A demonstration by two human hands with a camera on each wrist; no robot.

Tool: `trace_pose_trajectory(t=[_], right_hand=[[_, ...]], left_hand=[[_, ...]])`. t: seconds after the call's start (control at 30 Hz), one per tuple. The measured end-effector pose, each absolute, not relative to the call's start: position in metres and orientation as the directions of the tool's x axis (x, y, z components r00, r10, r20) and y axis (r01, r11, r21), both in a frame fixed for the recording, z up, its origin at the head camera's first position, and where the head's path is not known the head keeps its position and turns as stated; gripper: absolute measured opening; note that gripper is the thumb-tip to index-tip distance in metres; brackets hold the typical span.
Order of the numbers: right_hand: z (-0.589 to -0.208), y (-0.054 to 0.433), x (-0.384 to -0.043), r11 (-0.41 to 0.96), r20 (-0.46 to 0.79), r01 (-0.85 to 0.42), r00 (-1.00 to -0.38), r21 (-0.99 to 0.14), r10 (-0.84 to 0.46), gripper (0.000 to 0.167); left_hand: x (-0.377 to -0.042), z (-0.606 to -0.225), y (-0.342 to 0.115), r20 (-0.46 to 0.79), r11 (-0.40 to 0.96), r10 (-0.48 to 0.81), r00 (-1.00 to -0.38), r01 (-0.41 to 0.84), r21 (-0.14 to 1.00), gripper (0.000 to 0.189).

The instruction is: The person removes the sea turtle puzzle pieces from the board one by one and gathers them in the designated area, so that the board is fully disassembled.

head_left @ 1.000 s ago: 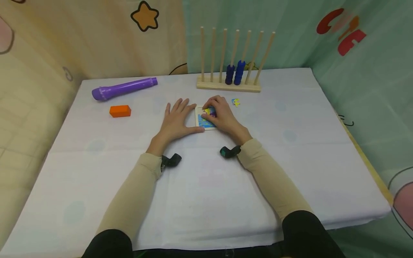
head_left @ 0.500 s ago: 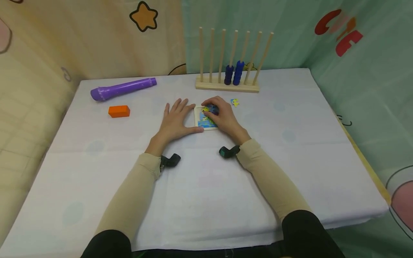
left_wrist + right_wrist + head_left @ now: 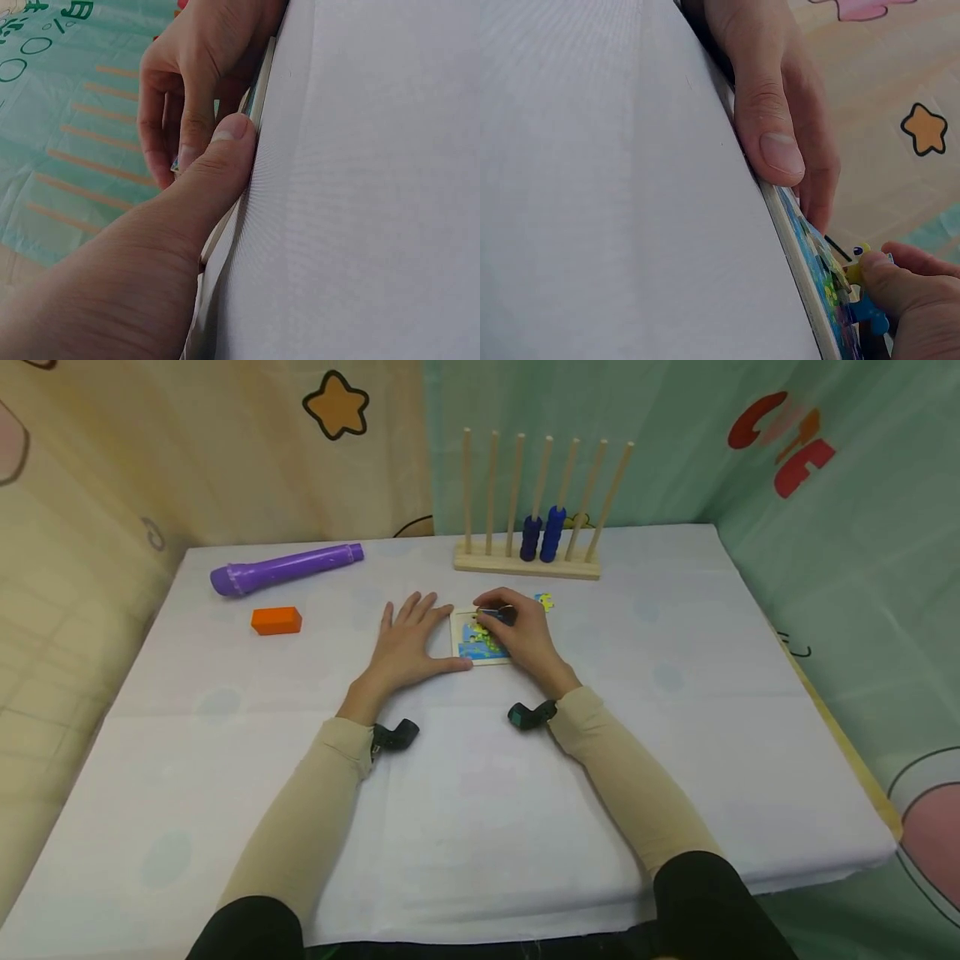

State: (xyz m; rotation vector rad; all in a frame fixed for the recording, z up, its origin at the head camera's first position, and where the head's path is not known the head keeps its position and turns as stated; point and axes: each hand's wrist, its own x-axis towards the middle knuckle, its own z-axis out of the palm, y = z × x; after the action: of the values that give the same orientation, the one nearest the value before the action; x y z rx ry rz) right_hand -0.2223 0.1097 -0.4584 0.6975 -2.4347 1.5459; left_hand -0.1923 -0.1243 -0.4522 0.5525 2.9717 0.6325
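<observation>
Hands mid-frame in the head view: left hand spread, thumb against a puzzle board, right hand curled over the board's upper right. Above, a loose puzzle piece and a peg rack; upper left, a purple microphone. Left wrist view: left thumb along the board's edge, at centre. Right wrist view: right hand at lower right, pinching a partly yellow piece by the board.

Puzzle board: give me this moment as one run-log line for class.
left grip: touching puzzle board edge | right grip: pinching puzzle piece over puzzle board | loose piece: on white tablecloth, near right grip
</observation>
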Motion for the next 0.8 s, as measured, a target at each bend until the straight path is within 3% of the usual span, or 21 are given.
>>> trace_pose_trajectory(t=[0.3,0.6,0.8], right_hand=[[-0.4608,0.1085,-0.2232,0.446,0.346,-0.495,-0.860,-0.746,-0.376,0.020],[-0.4583,0.1081,-0.2239,0.484,0.422,-0.570,-0.820,-0.664,-0.386,0.020],[-0.4604,0.1073,-0.2243,0.449,0.437,-0.538,-0.843,-0.713,-0.315,0.026]], left_hand=[[-0.1910,-0.4513,-0.1245,0.013,0.854,0.353,-0.936,0.328,0.404,0.106],[-0.1921,-0.4497,-0.1221,0.009,0.855,0.350,-0.937,0.323,0.405,0.106],[-0.1924,-0.4515,-0.1227,0.002,0.860,0.349,-0.937,0.321,0.396,0.106]])
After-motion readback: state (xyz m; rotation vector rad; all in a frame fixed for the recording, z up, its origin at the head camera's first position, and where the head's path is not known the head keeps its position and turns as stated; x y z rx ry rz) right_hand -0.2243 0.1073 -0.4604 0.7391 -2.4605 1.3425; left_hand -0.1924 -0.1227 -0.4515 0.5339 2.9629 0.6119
